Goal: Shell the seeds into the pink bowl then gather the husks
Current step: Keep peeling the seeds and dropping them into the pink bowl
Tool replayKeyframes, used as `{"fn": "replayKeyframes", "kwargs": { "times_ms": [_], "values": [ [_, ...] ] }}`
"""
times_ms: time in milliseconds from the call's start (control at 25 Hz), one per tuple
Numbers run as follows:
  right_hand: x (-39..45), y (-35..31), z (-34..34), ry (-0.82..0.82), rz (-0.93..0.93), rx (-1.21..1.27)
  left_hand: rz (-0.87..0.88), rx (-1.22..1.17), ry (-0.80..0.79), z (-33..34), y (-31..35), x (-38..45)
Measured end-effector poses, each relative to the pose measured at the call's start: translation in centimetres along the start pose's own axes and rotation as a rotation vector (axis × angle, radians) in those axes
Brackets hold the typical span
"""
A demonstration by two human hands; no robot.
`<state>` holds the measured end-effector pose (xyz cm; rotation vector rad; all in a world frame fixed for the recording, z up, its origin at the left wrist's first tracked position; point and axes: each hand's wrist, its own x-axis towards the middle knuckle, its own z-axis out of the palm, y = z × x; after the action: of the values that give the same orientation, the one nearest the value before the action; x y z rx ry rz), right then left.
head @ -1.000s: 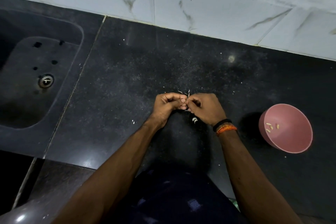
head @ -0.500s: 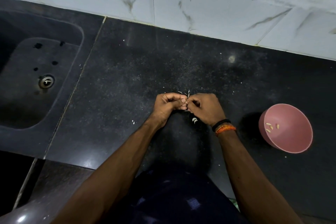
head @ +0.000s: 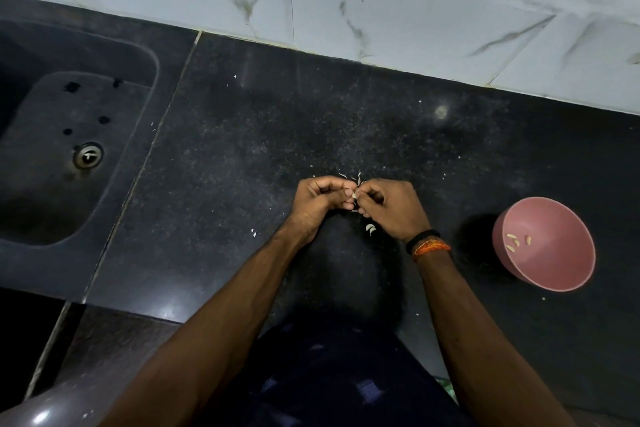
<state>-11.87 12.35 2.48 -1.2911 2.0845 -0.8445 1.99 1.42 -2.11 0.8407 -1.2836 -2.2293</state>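
Seed: small, pale, oval seed [head: 354, 195], pinched between the fingertips of both hands above the middle of the black counter [head: 242, 149].
Left hand [head: 320, 199]: fingers curled inward, thumb and forefinger pinching the seed.
Right hand [head: 393, 208]: fingers curled, tips meeting the left hand's on the seed; black and orange wristbands [head: 427, 244].
Pink bowl [head: 543, 243]: on the counter, well right of the hands; a few pale kernels [head: 516, 241] lie inside.
Husks [head: 351, 177]: thin pale slivers on the counter just beyond the hands; two curved white pieces [head: 370, 229] lie near the right wrist.
Sink [head: 69, 135]: dark basin, far left.
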Motion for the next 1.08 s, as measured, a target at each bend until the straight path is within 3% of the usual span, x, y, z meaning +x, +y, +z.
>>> {"fn": "replayKeyframes", "kwargs": {
  "times_ms": [480,1080],
  "values": [
    [-0.01,-0.27,0.48,0.025,0.155,0.164,0.040,-0.057,-0.016,0.03,-0.18,-0.17],
    [-0.20,-0.62,0.39,0.055,0.214,0.260,0.065,-0.075,-0.006,-0.04,-0.12,-0.27]
  ]
}}
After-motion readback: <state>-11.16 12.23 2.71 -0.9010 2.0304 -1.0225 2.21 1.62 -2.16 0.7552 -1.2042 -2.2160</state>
